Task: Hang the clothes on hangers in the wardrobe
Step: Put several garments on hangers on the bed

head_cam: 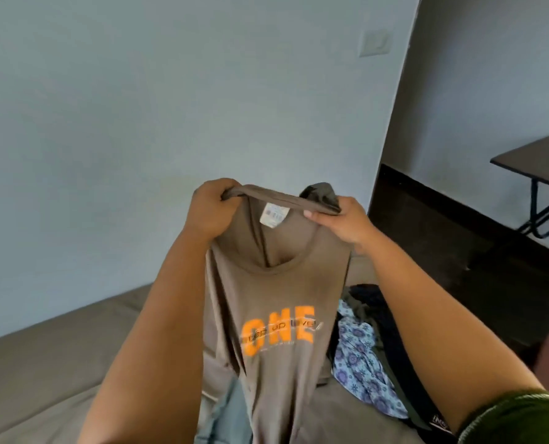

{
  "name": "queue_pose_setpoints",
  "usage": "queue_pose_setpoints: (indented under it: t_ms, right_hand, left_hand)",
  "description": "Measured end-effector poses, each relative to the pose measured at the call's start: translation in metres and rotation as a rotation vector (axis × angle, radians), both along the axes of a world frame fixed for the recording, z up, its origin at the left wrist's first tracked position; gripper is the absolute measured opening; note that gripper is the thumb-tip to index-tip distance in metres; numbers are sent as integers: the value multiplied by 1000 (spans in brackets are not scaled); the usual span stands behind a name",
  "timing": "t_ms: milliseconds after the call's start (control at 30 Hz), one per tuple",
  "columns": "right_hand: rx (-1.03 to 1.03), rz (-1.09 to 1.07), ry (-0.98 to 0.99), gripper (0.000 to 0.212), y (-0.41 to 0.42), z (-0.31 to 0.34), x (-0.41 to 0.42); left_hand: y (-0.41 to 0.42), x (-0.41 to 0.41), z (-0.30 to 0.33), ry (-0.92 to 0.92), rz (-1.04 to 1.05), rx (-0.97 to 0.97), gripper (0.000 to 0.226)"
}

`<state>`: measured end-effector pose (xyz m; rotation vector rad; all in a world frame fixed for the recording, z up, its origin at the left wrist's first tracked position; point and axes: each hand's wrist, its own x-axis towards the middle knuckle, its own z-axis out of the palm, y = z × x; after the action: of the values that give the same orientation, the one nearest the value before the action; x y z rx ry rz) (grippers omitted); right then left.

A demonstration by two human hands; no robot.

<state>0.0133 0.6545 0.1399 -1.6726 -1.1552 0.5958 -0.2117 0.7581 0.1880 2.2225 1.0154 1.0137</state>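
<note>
A brown T-shirt (279,299) with orange "ONE" lettering hangs in front of me over the bed. My left hand (210,208) grips the left end of its stretched neckline. At the right end, my right hand (342,219) pinches the neckline together with a bunched fold of the shirt. A white label (274,214) shows inside the collar. No hanger and no wardrobe are in view.
Below lies a bed with a brown sheet (49,363). A pile of clothes (363,354), with a blue floral piece and dark garments, sits on it to the right. A dark side table (536,158) stands at the far right by the wall.
</note>
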Motion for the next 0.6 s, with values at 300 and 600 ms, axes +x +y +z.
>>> queue_pose_setpoints:
  t_ms: [300, 600]
  right_hand:
    - [54, -369, 85, 37, -45, 8, 92]
    - [-502, -483, -292, 68, -41, -59, 157]
  left_hand:
    - [13, -22, -37, 86, 142, -43, 16]
    - [-5, 26, -72, 187, 135, -235, 11]
